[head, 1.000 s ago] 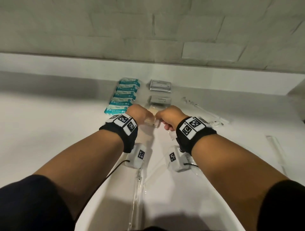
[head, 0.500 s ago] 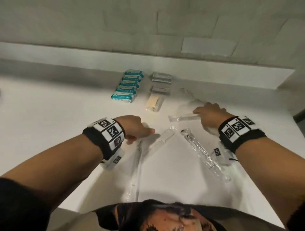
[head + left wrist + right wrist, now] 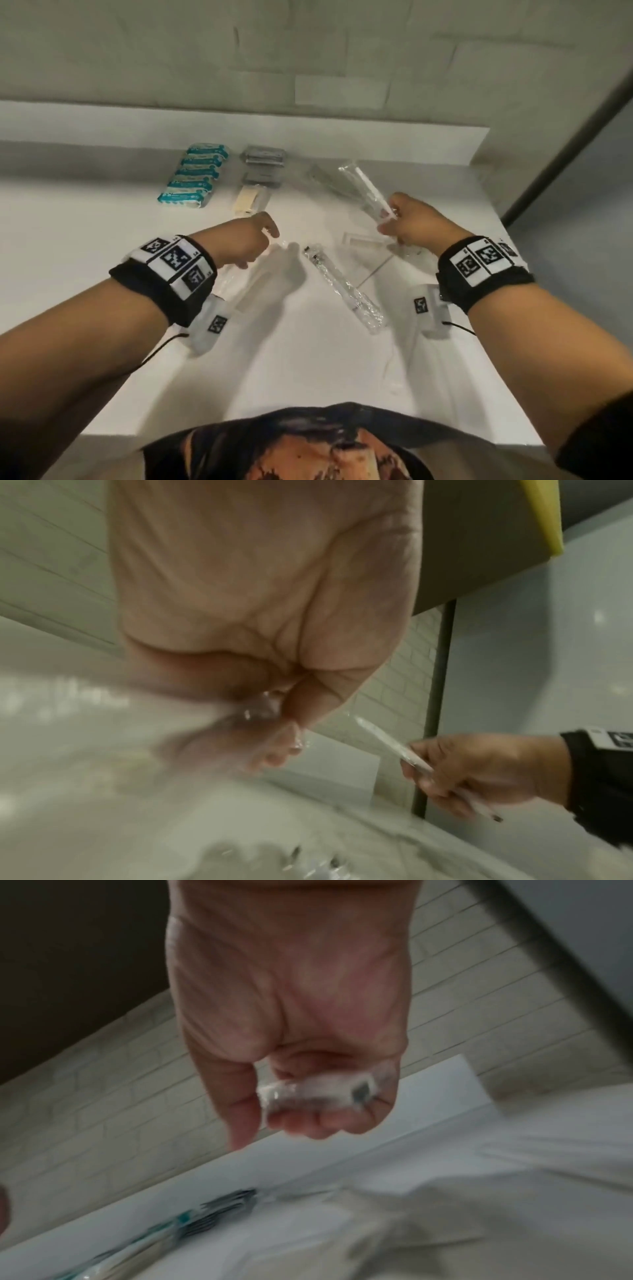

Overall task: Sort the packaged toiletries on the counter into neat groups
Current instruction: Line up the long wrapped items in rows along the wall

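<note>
My right hand (image 3: pixel 394 222) grips the near end of a long clear-wrapped packet (image 3: pixel 363 188), which points away toward the back wall; in the right wrist view the fingers (image 3: pixel 308 1123) curl round its wrapper (image 3: pixel 315 1093). My left hand (image 3: pixel 263 234) pinches the end of another long clear packet (image 3: pixel 250 284), blurred and trailing back under the wrist; the left wrist view shows the wrap (image 3: pixel 270 718) between its fingers. A third clear packet (image 3: pixel 342 287) lies on the white counter (image 3: pixel 102 222) between the hands.
At the back stand a row of teal packets (image 3: pixel 193 178), a stack of grey packets (image 3: pixel 263 161) and a cream packet (image 3: pixel 251 198). A short clear packet (image 3: pixel 363 240) lies by the right hand. More clear wrappers (image 3: pixel 322 178) lie near the backsplash.
The right hand has lifted its clear packet off the counter and swung it to point away. The left hand has closed on the end of a long packet and raised it.
</note>
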Motion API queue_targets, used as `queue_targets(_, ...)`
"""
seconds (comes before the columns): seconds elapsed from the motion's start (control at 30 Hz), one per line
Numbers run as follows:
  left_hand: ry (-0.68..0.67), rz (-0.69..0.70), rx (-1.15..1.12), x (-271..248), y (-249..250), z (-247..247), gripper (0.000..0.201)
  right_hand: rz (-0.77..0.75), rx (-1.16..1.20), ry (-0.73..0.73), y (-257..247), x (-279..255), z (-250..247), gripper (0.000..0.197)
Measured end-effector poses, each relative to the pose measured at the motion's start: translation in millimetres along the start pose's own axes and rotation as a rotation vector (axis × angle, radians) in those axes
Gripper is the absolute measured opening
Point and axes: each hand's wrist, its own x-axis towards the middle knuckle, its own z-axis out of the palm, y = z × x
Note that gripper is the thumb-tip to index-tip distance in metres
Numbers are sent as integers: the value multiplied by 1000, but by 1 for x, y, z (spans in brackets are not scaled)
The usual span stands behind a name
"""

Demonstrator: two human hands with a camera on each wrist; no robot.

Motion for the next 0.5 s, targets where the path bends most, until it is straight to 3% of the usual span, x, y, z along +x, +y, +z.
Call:
queue_targets(0.1,13,139,174,9,30,11,30,70,3,-22,19,-18,-14,30)
queue_targets(0.2,-35,243,503,20,49,36,42,130,-30,46,45,-31,-26,24)
queue_targets(0.3,-113,288,696,29,56,63,54,225,60,154,72,-42,-42,16)
queue_targets(0.5,-103,430,929,32,60,70,9,323,25,148,103,-44,-58,15)
